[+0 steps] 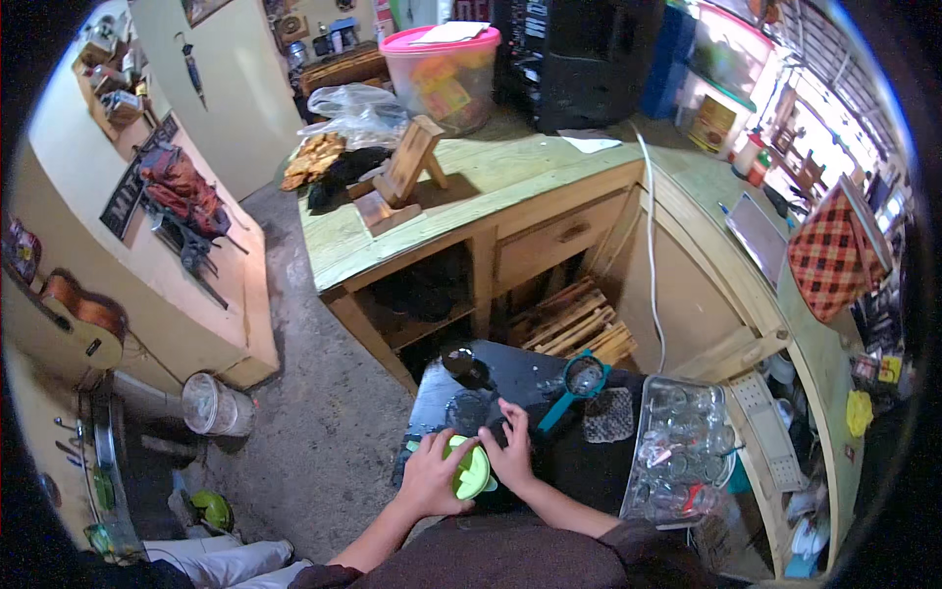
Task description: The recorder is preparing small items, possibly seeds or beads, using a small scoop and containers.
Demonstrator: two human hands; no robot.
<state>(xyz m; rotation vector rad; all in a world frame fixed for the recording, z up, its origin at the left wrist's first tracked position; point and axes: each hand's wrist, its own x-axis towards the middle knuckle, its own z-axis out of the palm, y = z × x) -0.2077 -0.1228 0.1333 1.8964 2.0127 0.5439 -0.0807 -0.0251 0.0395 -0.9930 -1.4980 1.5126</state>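
Note:
My left hand (pixel 430 478) grips a light-green plastic container (pixel 471 471) from its left side, close to my body. Beside the container's upper right rim is my right hand (pixel 513 453), fingers spread, with nothing held in it; whether its thumb touches the rim I cannot tell. Under both hands stands a wet black tabletop (pixel 508 361). A teal-handled strainer (pixel 585 375) lies there to the right, near a grey textured pad (pixel 609 414). Farther back on the left sits a dark round object (pixel 465 366), its kind unclear.
A clear tray of glass jars and cups (pixel 677 449) stands right of the black table. Ahead runs a wooden counter (pixel 508 177) with a wooden stand (pixel 412 158) and a pink-lidded tub (pixel 441 81). On the floor at left are a white bucket (pixel 217 405) and light trouser legs (pixel 221 563).

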